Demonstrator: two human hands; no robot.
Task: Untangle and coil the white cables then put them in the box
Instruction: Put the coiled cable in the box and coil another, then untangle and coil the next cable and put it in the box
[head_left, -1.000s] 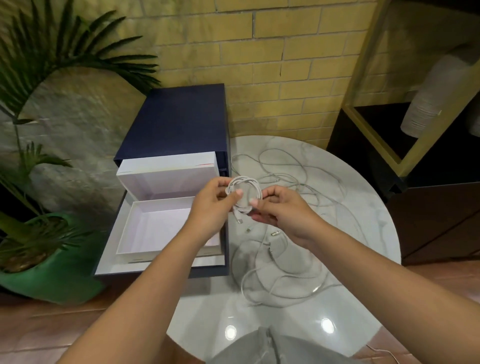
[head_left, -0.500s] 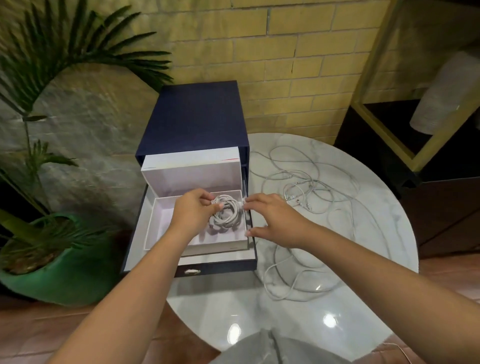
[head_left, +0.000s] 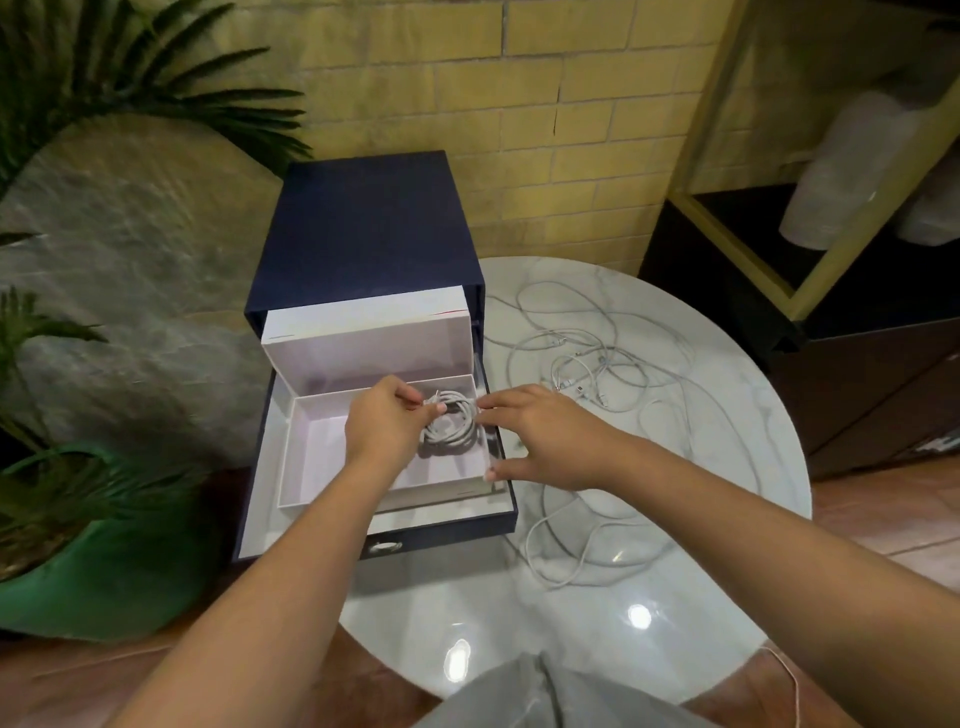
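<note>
A coiled white cable (head_left: 453, 427) lies in the right end of the white inner tray (head_left: 317, 457) of the open navy box (head_left: 363, 234). My left hand (head_left: 387, 421) pinches the coil's upper left edge between thumb and fingers. My right hand (head_left: 535, 434) hovers over the tray's right wall, fingers spread, its fingertips at the coil's right edge. A tangle of loose white cables (head_left: 597, 374) sprawls over the round marble table (head_left: 727, 545) to the right of the box.
The box's white lid (head_left: 363, 332) stands upright behind the tray. A green pot with a palm plant (head_left: 78, 545) sits left of the box. A dark cabinet with a gold frame (head_left: 831, 312) stands at the right, and a yellow brick wall lies behind.
Both hands carried the coiled cable from above the table leftward and down into the box's tray. Since half a second ago they have barely shifted.
</note>
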